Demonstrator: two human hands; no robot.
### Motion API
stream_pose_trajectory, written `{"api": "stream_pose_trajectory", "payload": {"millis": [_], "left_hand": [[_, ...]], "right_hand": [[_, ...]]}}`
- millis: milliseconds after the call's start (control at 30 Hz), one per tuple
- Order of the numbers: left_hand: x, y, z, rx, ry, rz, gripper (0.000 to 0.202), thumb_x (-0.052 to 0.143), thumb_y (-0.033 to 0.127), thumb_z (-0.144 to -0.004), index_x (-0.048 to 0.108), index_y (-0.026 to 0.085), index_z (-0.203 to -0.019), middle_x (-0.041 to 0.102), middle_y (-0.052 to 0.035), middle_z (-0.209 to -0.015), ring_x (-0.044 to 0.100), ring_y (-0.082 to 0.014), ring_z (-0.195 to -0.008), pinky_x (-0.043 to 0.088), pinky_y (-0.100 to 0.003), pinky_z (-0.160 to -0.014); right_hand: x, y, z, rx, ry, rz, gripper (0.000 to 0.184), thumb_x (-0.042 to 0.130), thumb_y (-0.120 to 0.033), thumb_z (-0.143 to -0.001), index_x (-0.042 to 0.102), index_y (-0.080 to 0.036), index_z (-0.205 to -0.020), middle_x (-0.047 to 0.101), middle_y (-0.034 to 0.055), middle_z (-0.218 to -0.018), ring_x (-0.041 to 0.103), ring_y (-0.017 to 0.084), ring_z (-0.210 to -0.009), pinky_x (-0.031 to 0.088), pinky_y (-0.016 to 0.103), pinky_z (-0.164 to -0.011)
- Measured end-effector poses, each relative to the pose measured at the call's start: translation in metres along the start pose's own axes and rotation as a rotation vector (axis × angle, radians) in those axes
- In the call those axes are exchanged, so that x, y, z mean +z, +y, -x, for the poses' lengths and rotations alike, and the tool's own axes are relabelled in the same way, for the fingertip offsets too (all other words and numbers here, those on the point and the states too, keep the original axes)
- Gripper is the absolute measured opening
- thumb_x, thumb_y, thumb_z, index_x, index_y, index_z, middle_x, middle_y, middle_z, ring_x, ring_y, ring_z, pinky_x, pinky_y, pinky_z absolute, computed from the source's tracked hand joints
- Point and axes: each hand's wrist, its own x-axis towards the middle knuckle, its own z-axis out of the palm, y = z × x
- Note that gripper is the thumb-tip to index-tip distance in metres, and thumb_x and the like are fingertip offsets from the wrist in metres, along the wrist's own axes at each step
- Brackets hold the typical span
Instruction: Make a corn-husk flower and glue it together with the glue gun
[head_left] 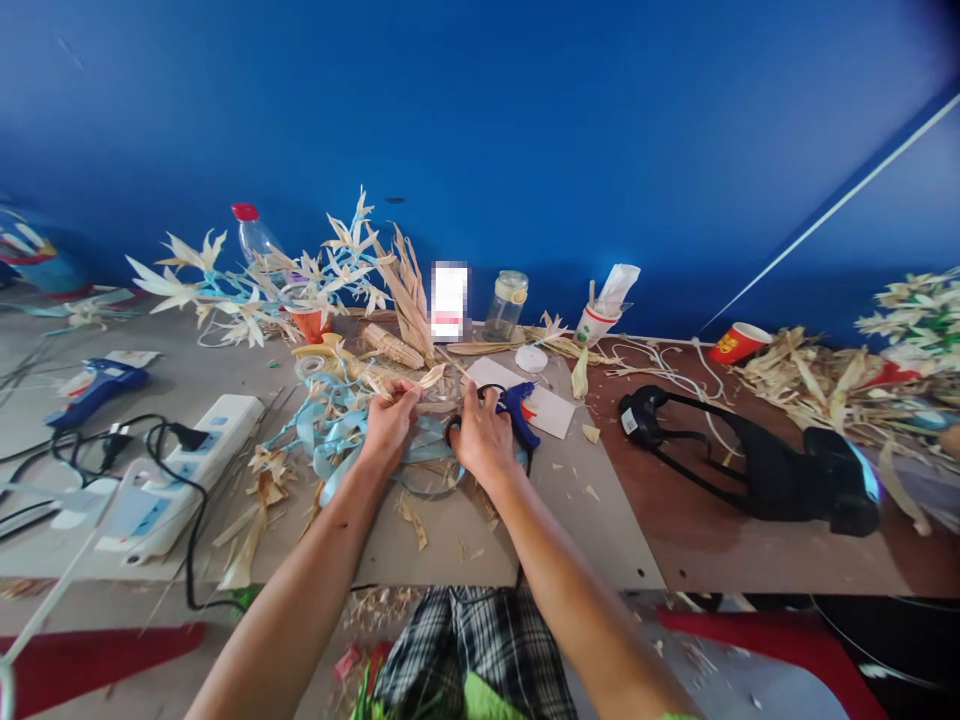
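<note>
My left hand pinches a pale strip of dried corn husk above a tangle of light blue ribbon. My right hand is closed around black-handled scissors, whose loops show by the fingers. A blue glue gun lies just right of that hand on a white sheet. Both hands work over a grey cardboard mat.
White power strips with black cables lie at left, beside another blue glue gun. Husk flowers, a bottle, a glass jar and paper cups stand at the back. A black strapped device and piled husks are at right.
</note>
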Motion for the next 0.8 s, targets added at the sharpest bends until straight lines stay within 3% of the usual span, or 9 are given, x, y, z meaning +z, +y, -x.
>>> {"api": "stream_pose_trajectory", "payload": {"millis": [133, 333, 633, 800], "left_hand": [[0.000, 0.001, 0.000, 0.007, 0.003, -0.013, 0.024, 0.069, 0.030, -0.063, 0.050, 0.017, -0.068, 0.054, 0.0043, -0.059, 0.029, -0.0024, -0.040, 0.018, -0.020, -0.040], [0.000, -0.002, -0.001, -0.004, -0.003, -0.019, 0.028, 0.072, 0.032, -0.062, 0.051, 0.016, -0.071, 0.057, 0.0038, -0.061, 0.031, -0.0022, -0.040, 0.018, -0.020, -0.040], [0.002, 0.006, 0.007, -0.176, -0.314, 0.097, 0.033, 0.079, 0.030, -0.058, 0.054, 0.015, -0.076, 0.060, 0.0010, -0.061, 0.033, -0.0023, -0.040, 0.020, -0.019, -0.042], [0.002, 0.007, 0.009, -0.171, -0.378, 0.101, 0.033, 0.079, 0.030, -0.059, 0.055, 0.015, -0.076, 0.059, 0.0005, -0.061, 0.040, -0.0045, -0.044, 0.024, -0.019, -0.043]], "right_hand": [[0.002, 0.000, 0.000, -0.018, -0.038, 0.009, 0.076, 0.052, -0.031, -0.082, 0.015, -0.012, -0.145, 0.029, 0.0260, -0.137, 0.052, 0.030, -0.114, 0.040, 0.039, -0.090], [0.001, 0.003, -0.003, -0.010, -0.050, -0.005, 0.061, 0.048, -0.038, -0.086, 0.030, -0.015, -0.139, 0.047, 0.0200, -0.123, 0.060, 0.028, -0.101, 0.045, 0.036, -0.082], [-0.005, 0.000, 0.001, -0.016, -0.086, -0.016, 0.046, 0.049, -0.038, -0.086, 0.044, -0.016, -0.126, 0.055, 0.0179, -0.115, 0.065, 0.026, -0.092, 0.048, 0.032, -0.073], [-0.009, -0.002, 0.000, -0.010, -0.045, 0.002, 0.038, 0.048, -0.032, -0.087, 0.048, -0.014, -0.120, 0.063, 0.0150, -0.099, 0.065, 0.027, -0.091, 0.048, 0.033, -0.074]]}}
